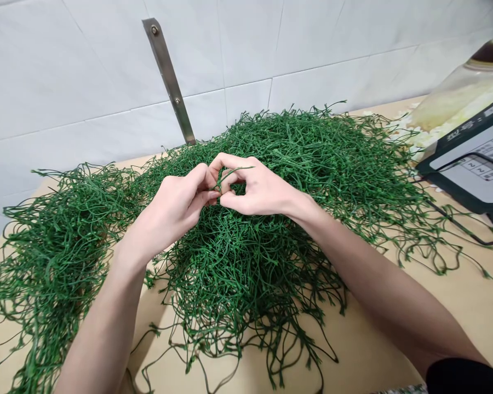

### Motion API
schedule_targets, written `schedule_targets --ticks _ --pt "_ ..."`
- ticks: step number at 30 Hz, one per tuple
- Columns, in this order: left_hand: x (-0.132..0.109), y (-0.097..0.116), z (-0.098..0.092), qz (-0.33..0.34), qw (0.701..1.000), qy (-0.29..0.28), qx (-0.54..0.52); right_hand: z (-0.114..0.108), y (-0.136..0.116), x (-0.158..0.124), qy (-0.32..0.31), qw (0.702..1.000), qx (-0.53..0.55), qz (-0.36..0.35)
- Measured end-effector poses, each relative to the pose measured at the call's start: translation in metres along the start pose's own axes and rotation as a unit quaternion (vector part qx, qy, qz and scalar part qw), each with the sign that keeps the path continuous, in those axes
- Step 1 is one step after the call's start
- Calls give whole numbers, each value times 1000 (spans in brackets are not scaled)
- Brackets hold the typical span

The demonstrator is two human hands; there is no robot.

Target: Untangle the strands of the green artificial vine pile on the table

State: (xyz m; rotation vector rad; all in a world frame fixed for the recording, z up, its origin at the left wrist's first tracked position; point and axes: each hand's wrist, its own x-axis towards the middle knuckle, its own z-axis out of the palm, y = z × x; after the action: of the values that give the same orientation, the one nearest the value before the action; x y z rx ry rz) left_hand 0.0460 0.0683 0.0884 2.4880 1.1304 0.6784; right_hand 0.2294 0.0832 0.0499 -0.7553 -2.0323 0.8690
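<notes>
My left hand (184, 202) and my right hand (250, 186) meet fingertip to fingertip above a large heap of thin green plastic stems (246, 273). Between the pinched fingers runs one green stem (239, 169), its end lying across the right fingers. The left thumb and forefinger press together on it. My right thumb and fingers curl round the same spot, forming a loop. What exactly sits between the fingertips is partly hidden. The heap's stems are curly, with small forked tips, and lie tangled under both hands.
A second pile of green stems (61, 257) lies at the left on the light wooden table (370, 350). A metal strip (168, 76) stands against the tiled wall (246, 49). On the right are a dark-framed labelled panel (476, 158), a clear jar (447, 98), white bits (423, 139) and a black cable (460, 230).
</notes>
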Motion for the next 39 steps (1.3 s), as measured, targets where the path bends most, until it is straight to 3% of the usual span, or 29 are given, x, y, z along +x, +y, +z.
schedule_targets --ticks 7,12,18,22,25,28,35,39 --pt "-1 -7 -5 -33 989 -17 -140 -6 5 0 -48 990 136 -1" --pt "0 -15 -3 -52 983 -20 -175 -5 7 0 -36 986 162 -6" --pt "-1 -16 -9 -103 961 8 -255 -7 10 -3 -10 992 124 -16" --pt "1 -16 -6 -112 971 62 -204 -12 10 -1 47 999 -8 -21" --pt "3 -16 -2 -131 974 93 -162 -11 6 0 93 987 -123 -38" --pt "4 -15 0 -143 970 103 -164 -6 2 -1 88 977 -182 -61" --pt "3 -11 -1 -123 966 100 -203 6 3 1 85 992 -48 -85" --pt "3 -11 2 -111 969 84 -203 6 3 2 90 992 -39 -80"
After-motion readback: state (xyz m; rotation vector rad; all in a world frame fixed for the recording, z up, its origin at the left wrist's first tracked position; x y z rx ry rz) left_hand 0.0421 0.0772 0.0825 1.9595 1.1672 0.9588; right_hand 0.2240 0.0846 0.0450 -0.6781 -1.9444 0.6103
